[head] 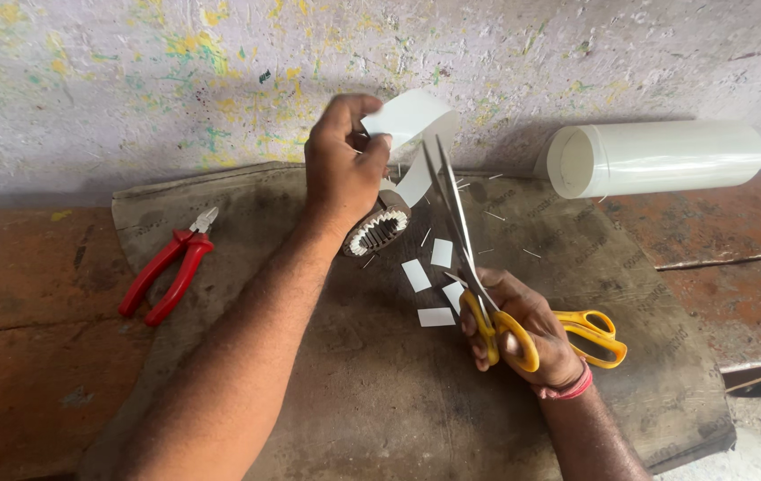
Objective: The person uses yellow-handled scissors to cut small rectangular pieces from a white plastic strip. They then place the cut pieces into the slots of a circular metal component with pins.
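Held up above a worn brown mat (380, 392): a curling strip of white sheet (411, 120), pinched in the closed grip of the left hand (342, 165), its lower end trailing down toward a round slotted metal core (378, 229) with white lining in its teeth; just beside the strip, the long open blades of yellow-handled scissors (478, 285), clasped firmly in the right hand (518, 325), fingers through the loops; a red band at that wrist.

Partly hidden behind the left hand: the far side of the core, so whether resting on the mat or lifted cannot be told; hard to judge too whether the blades touch the strip.

Scattered on the mat between the hands: small cut white rectangles (416, 274) and thin slivers; off to the left, red-handled pliers (174, 267) lying across the mat's edge; at upper right, a large roll of white sheet (656, 158) lying on its side against the wall.

Beneath it all, a rust-red tabletop (33, 347), scuffed and stained; behind, a rough grey wall (131, 80) flecked with yellow and green paint.
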